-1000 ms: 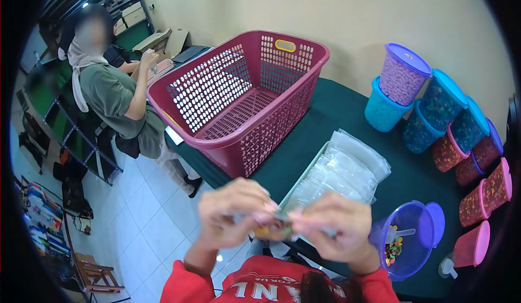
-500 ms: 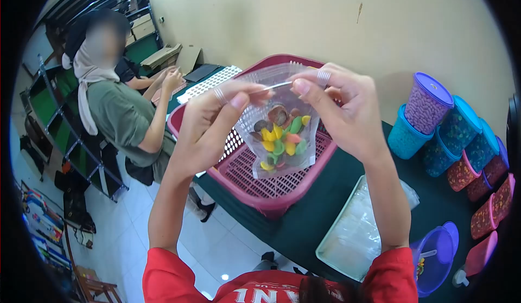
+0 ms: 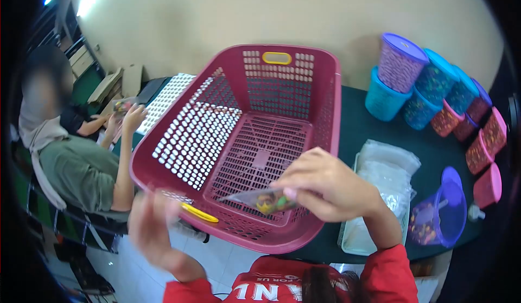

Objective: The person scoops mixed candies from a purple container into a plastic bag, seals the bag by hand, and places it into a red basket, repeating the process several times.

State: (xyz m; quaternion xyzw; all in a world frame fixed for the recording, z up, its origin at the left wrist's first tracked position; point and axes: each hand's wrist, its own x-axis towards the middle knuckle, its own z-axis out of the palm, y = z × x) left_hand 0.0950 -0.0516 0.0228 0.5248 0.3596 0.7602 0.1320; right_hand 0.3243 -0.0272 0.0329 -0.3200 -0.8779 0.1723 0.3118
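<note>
Over the near part of the large maroon plastic basket (image 3: 262, 244), my right hand (image 3: 325, 186) is closed on a small clear plastic bag (image 3: 266, 200) of colourful sweets. The bag lies tilted, its far corner pointing left, with yellow, green and brown pieces showing through. My left hand (image 3: 154, 230) is off the bag, at the basket's near left rim beside the yellow handle (image 3: 199, 213). It is blurred by motion, its fingers loosely stretched upward with nothing visible in them. The slatted basket floor (image 3: 260, 159) shows below the bag.
Right of the basket, a pale tray (image 3: 361, 238) holds a stack of clear bags (image 3: 388, 167). Beyond stand lidded tubs (image 3: 401, 64) of sweets and an open purple container (image 3: 453, 221) with a scoop. At left, a person (image 3: 81, 167) handles a small bag near a white dotted sheet (image 3: 165, 99).
My left hand has let go of the bag and moved down left. My right hand has lowered the bag toward the basket. The view has shifted, showing more of the basket.
</note>
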